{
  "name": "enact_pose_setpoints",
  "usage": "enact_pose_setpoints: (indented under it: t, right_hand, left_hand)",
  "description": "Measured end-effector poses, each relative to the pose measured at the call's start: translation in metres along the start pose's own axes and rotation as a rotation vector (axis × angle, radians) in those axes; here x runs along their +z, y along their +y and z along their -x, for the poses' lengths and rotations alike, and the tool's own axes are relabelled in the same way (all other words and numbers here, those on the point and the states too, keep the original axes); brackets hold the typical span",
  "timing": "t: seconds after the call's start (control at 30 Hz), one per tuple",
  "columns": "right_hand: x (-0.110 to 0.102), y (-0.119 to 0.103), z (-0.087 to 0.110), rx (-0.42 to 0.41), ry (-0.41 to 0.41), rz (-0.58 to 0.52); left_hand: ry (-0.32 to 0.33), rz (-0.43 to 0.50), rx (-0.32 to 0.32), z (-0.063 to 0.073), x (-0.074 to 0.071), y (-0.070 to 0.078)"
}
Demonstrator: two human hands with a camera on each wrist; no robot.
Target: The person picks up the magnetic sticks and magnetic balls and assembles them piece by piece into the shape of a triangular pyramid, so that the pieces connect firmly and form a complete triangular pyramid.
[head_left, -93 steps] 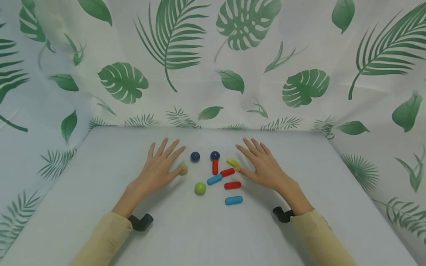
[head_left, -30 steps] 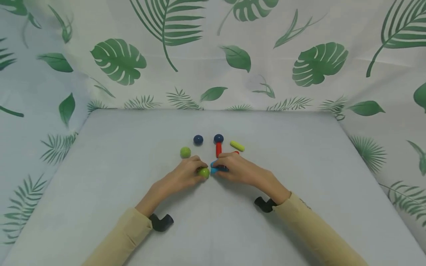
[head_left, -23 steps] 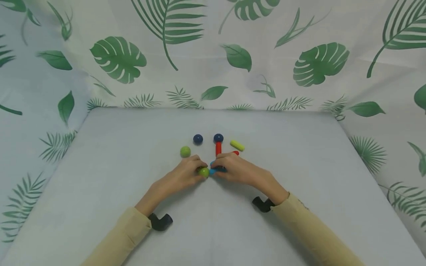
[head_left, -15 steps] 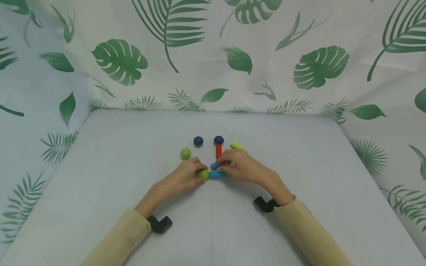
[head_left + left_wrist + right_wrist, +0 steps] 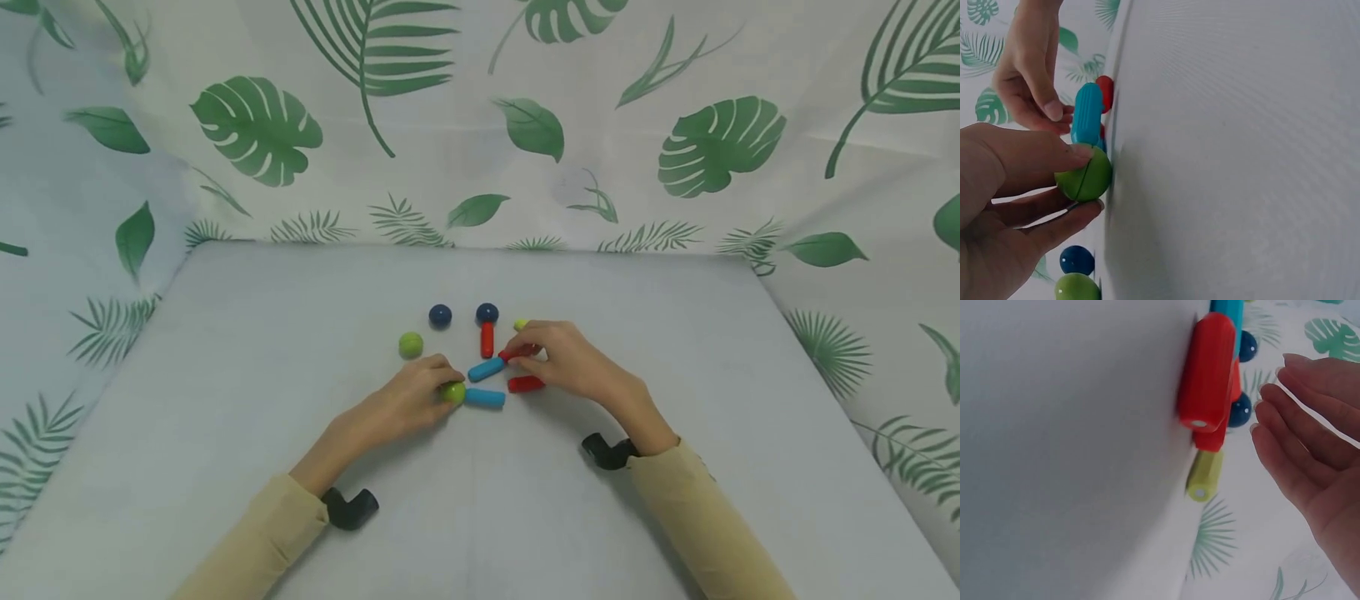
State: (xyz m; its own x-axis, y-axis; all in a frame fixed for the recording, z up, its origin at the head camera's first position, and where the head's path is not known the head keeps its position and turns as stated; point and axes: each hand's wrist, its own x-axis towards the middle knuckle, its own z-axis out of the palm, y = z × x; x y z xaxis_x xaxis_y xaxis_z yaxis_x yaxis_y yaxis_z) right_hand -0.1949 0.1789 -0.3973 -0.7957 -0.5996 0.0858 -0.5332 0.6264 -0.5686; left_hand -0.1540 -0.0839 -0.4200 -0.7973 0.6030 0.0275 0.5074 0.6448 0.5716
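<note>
Left hand [image 5: 408, 402] is still pinching the green ball [image 5: 453, 392]; right hand [image 5: 570, 367] has let go of the blue stick [image 5: 484, 398], fingers loose, reaching the red stick [image 5: 517, 353] at 1 o'clock.

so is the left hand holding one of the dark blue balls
No, the left hand pinches a green ball between thumb and fingers, while a dark blue ball lies apart from it on the table.
</note>
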Motion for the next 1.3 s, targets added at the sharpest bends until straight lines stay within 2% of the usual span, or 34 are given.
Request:
enact_pose_setpoints:
  t: [0.27, 0.43, 0.6, 0.77, 1.03, 1.3]
  right_hand:
    - [0.001, 0.009, -0.001, 0.019, 0.01, 0.018]
    - [0.0, 0.015, -0.002, 0.02, 0.055, 0.052]
    - [-0.002, 0.021, -0.001, 0.089, 0.101, 0.126]
    - [-0.004, 0.026, -0.001, 0.138, 0.103, 0.174]
    - [-0.011, 0.026, -0.011, 0.125, 0.07, 0.125]
    - [-0.011, 0.029, -0.043, 0.123, -0.012, 0.027]
  left_hand:
    - [-0.01, -0.024, 0.025, 0.0, 0.001, -0.003]
    - [-0.016, 0.002, 0.014, 0.0, -0.002, -0.005]
    - [-0.031, 0.036, -0.011, 0.0, -0.003, -0.006]
    - [-0.036, 0.05, -0.02, 0.001, -0.005, -0.006]
    - [-0.004, 0.03, 0.01, 0.004, -0.005, -0.011]
    - [-0.01, 0.05, 0.016, 0.002, -0.007, -0.013]
